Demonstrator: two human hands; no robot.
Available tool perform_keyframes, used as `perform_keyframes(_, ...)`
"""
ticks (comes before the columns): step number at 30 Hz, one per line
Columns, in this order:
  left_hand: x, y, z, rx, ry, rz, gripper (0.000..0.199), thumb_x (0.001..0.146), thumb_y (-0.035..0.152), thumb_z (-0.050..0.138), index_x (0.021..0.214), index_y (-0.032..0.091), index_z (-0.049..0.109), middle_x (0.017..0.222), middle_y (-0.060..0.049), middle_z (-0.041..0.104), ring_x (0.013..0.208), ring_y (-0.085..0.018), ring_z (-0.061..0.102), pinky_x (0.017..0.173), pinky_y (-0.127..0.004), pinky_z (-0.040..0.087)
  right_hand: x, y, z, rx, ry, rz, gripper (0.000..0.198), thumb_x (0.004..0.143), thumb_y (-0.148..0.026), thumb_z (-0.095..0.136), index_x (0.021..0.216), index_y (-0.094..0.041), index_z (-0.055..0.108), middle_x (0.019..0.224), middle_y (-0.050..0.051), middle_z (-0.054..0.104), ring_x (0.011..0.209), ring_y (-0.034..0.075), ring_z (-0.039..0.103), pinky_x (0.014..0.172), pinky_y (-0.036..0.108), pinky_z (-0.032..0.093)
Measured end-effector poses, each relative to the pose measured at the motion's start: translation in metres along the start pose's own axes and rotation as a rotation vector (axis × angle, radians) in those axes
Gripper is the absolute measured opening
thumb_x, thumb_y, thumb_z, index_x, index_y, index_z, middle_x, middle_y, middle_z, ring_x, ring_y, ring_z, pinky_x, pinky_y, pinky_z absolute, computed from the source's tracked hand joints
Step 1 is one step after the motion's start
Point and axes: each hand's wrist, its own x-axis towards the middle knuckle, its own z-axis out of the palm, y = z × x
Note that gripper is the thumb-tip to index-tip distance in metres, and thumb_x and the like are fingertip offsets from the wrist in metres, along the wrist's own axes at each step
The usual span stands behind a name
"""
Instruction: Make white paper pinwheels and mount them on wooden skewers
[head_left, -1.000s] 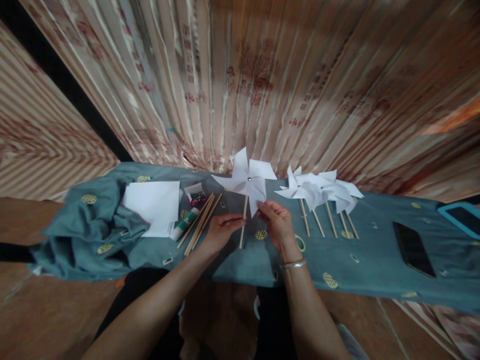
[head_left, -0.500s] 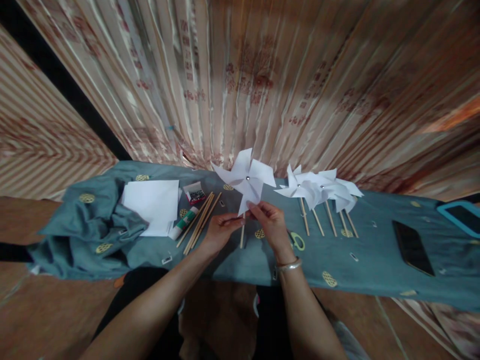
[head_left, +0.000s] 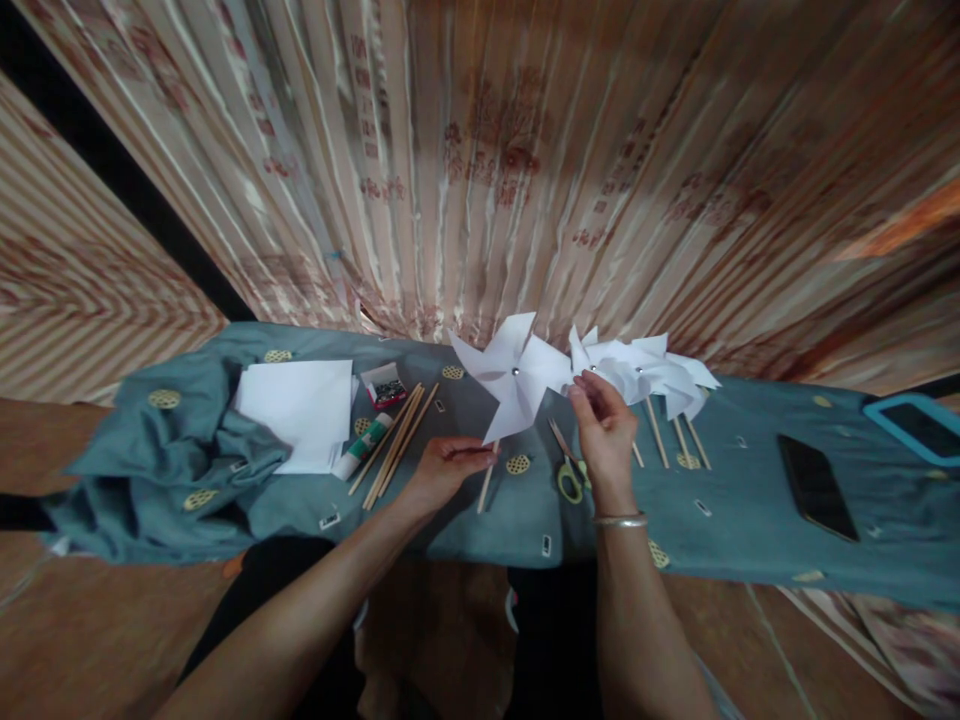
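A white paper pinwheel [head_left: 504,375] with a round silvery pin at its centre leans on a thin wooden stick. My left hand [head_left: 448,470] pinches that stick just below the blades. At the pinwheel's right-hand blade, my right hand [head_left: 606,425] has its thumb and fingertips closed at the tip; a silvery bangle circles the wrist. Just behind the right hand lie several finished white pinwheels [head_left: 649,375] on sticks, partly covered by it. Scissors with green handles [head_left: 570,482] rest on the cloth between my hands, close to the right one.
On the left are a stack of white paper [head_left: 300,415], a green-and-white glue stick [head_left: 364,447], loose wooden sticks [head_left: 401,445] and a small box of pins [head_left: 385,386]. A dark phone [head_left: 816,487] and a blue-framed device [head_left: 919,428] lie right. A patterned curtain [head_left: 480,170] hangs behind the cloth-covered table.
My right hand has left the pinwheel's lower blade and moved right to its side blade. The pinwheel has shifted slightly right and tilted. More of the scissors shows.
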Motion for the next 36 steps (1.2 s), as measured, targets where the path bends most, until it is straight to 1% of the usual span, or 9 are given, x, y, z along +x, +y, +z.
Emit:
perform_keyframes(3,0.001,-0.001,-0.001,0.019,0.010,0.009,0.033,0.047,0.035,0.090,0.073,0.017,0.079,0.077,-0.006,0.078,0.079,-0.024,0.071,0.088,-0.037,0.053,-0.002,-0.001,0.005,0.119,-0.023,0.067,0.045,0.067,-0.044,0.076,0.103,-0.017,0.071,0.090,0.007,0.074,0.085,0.020,0.066,0.084,0.039,0.052)
perform_keyframes(8,0.003,0.000,-0.003,0.036,0.032,0.035,0.030,0.051,0.033,0.088,0.074,0.017,0.079,0.078,-0.007,0.078,0.079,-0.024,0.071,0.088,-0.038,0.054,-0.004,-0.004,0.009,0.150,-0.034,0.104,0.040,0.065,-0.040,0.077,0.098,-0.018,0.072,0.073,0.000,0.071,0.069,0.015,0.062,0.072,0.033,0.050)
perform_keyframes(11,0.004,0.001,-0.004,0.038,0.043,0.052,0.030,0.050,0.034,0.088,0.073,0.017,0.079,0.077,-0.007,0.078,0.078,-0.023,0.071,0.086,-0.037,0.054,-0.007,-0.004,0.011,0.211,-0.065,0.158,0.039,0.063,-0.038,0.079,0.096,-0.018,0.072,0.068,-0.002,0.070,0.065,0.013,0.061,0.071,0.031,0.050)
perform_keyframes(15,0.006,0.003,-0.004,0.039,0.075,0.064,0.034,0.047,0.035,0.090,0.073,0.016,0.078,0.079,-0.007,0.078,0.080,-0.024,0.071,0.088,-0.038,0.054,-0.015,-0.005,0.017,0.317,-0.086,0.252,0.038,0.060,-0.037,0.082,0.092,-0.019,0.072,0.069,-0.002,0.071,0.067,0.013,0.064,0.072,0.031,0.051)
perform_keyframes(18,0.007,0.003,-0.005,0.048,0.087,0.060,0.034,0.047,0.035,0.090,0.074,0.017,0.079,0.082,-0.007,0.078,0.082,-0.025,0.071,0.088,-0.038,0.053,-0.019,-0.006,0.022,0.332,-0.076,0.256,0.036,0.058,-0.039,0.083,0.087,-0.019,0.073,0.068,-0.001,0.071,0.066,0.014,0.065,0.070,0.030,0.051)
perform_keyframes(23,0.009,0.002,-0.007,0.038,0.098,0.081,0.027,0.052,0.034,0.088,0.073,0.020,0.079,0.080,-0.006,0.078,0.082,-0.025,0.071,0.086,-0.038,0.054,-0.021,-0.006,0.023,0.285,-0.061,0.242,0.031,0.059,-0.044,0.082,0.075,-0.019,0.073,0.062,-0.002,0.068,0.060,0.013,0.059,0.063,0.029,0.047)
perform_keyframes(28,0.009,0.004,-0.008,0.042,0.100,0.089,0.026,0.053,0.032,0.087,0.074,0.020,0.078,0.083,-0.006,0.078,0.086,-0.026,0.071,0.088,-0.038,0.054,-0.028,-0.010,0.023,0.249,-0.143,0.242,0.027,0.062,-0.044,0.080,0.070,-0.020,0.073,0.059,-0.002,0.065,0.058,0.012,0.052,0.060,0.027,0.042)
perform_keyframes(32,0.009,0.005,-0.008,0.019,0.122,0.095,0.030,0.051,0.034,0.089,0.074,0.019,0.078,0.081,-0.006,0.078,0.083,-0.024,0.071,0.087,-0.037,0.054,-0.036,-0.013,0.026,0.317,-0.217,0.302,0.027,0.061,-0.045,0.082,0.065,-0.020,0.071,0.055,-0.004,0.060,0.055,0.011,0.048,0.057,0.026,0.038)
perform_keyframes(36,0.009,0.006,-0.007,0.011,0.148,0.102,0.031,0.048,0.035,0.089,0.073,0.019,0.078,0.079,-0.004,0.078,0.081,-0.023,0.071,0.086,-0.036,0.054,-0.043,-0.015,0.030,0.356,-0.314,0.309,0.027,0.066,-0.045,0.080,0.061,-0.021,0.069,0.055,-0.004,0.058,0.054,0.010,0.047,0.058,0.026,0.038)
